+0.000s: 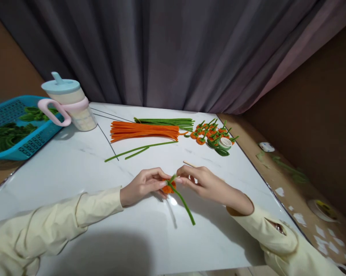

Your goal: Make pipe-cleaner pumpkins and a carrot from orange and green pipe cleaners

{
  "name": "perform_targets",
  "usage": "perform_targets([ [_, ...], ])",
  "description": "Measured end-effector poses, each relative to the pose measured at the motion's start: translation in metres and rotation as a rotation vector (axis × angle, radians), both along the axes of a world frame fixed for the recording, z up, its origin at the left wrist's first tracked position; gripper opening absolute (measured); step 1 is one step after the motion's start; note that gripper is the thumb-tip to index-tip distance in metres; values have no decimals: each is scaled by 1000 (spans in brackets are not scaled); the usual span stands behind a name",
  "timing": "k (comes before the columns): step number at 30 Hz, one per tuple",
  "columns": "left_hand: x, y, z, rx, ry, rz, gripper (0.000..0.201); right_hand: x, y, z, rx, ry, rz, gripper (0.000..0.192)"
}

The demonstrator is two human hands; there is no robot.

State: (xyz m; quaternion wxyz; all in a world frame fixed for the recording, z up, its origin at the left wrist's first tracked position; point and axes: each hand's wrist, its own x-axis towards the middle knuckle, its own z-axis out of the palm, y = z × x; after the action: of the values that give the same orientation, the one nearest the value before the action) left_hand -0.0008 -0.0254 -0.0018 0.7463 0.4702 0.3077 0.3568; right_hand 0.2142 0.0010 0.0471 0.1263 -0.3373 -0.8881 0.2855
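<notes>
Left hand (142, 186) pinched shut on orange pipe-cleaner flower (168, 187) low over white table (75, 168), right hand (203, 182) fingertips closed on its green stem (184, 203) trailing toward the near edge.

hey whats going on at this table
A person in cream sleeves is working on a small orange flower with a green stem. The left hand pinches the flower while the right hand grips the stem's top end. Further back on the white table lie orange craft wires, green craft wires and a pile of finished flowers.
</notes>
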Motion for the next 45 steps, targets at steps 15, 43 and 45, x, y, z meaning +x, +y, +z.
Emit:
perform_targets([
  [15, -1, 3, 2, 88, 23, 99, 28, 31, 26, -34, 240, -504, -209, 24],
  [43, -23, 24, 27, 1513, 594, 740, 27, -48, -18, 38, -1235, 919, -328, 40],
  [45, -24, 25, 24, 1515, 598, 730, 27, -49, -19, 36, -1233, 953, -335, 46],
])
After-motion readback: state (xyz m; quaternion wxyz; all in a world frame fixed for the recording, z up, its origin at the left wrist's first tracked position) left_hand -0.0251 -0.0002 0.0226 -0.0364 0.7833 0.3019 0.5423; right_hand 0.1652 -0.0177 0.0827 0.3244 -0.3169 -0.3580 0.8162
